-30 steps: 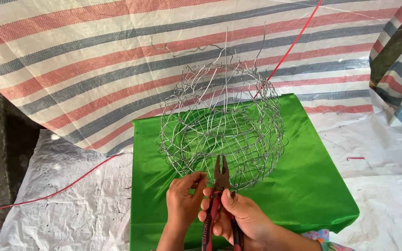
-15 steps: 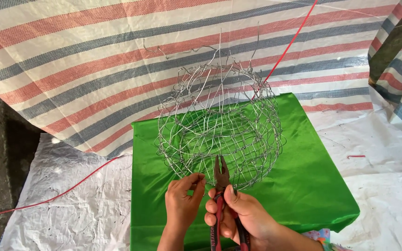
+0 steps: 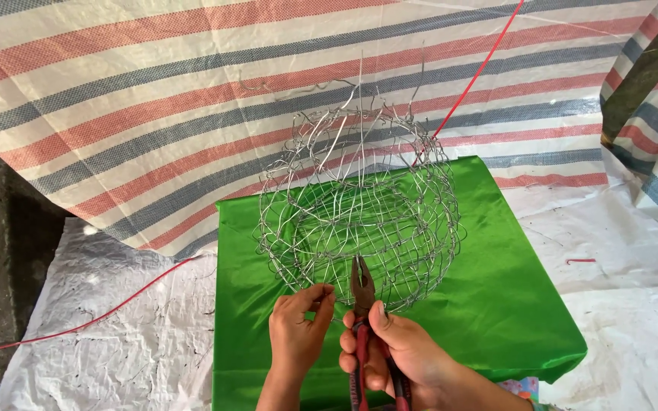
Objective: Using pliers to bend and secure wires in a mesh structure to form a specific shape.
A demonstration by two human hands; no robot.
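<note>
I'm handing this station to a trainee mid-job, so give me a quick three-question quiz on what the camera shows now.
1. True or false: the round silver wire-mesh basket sits on a shiny green cloth.
2. Which hand holds the red-handled pliers? A) left hand B) right hand
3. Fill in: the left hand's fingers pinch the basket's near ____.

Key: 1 true; 2 B; 3 rim.

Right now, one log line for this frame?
left hand: pinching wire basket rim | right hand: gripping red-handled pliers at rim | base: green cloth
</note>
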